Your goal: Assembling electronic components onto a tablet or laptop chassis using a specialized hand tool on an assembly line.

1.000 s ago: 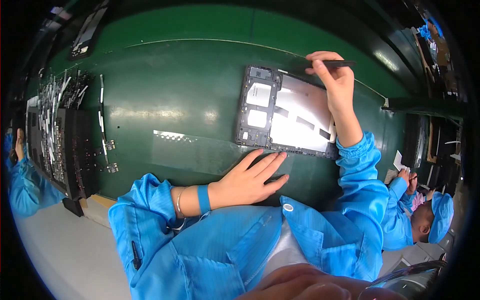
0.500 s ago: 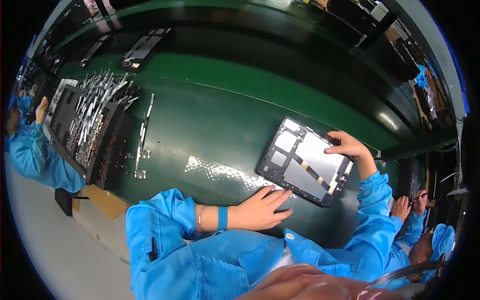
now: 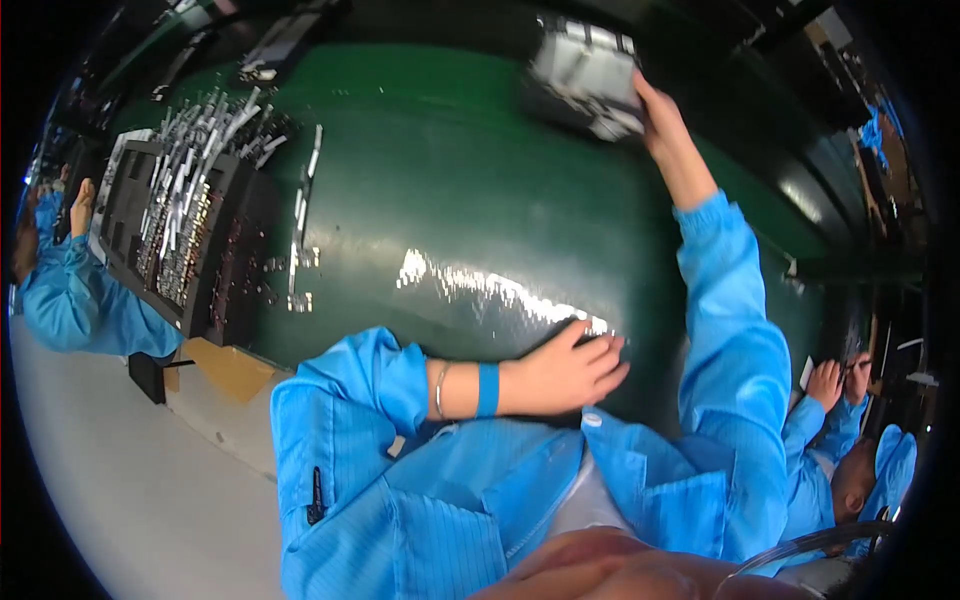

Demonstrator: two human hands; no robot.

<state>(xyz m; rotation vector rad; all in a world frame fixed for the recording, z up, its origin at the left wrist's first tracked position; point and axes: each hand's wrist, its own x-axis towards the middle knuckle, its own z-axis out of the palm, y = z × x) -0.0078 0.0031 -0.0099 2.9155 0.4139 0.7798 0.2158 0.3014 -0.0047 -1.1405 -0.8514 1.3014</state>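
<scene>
My right hand point(image 3: 664, 122), its arm stretched far out, grips the right edge of a tablet frame point(image 3: 585, 72). The frame is blurred by motion and held at the far side of the green bench. Its pale silver inner side shows, with a dark rim. My left hand point(image 3: 568, 372), with a blue wrist strap, lies near the bench's front edge. It holds nothing, and its fingers are loosely spread by a shiny streak of light on the surface.
A black tray point(image 3: 122, 200) packed with ribbon cables point(image 3: 180, 200) stands at the left. Loose ribbon cables point(image 3: 300, 215) lie beside it. More tablet frames point(image 3: 283, 38) sit at the far left. Co-workers in blue sit at the left point(image 3: 85, 300) and right point(image 3: 815, 430).
My right hand has carried the tablet frame from near my left hand to the far side of the bench. My left hand stays near the front edge, no longer beside the frame.
</scene>
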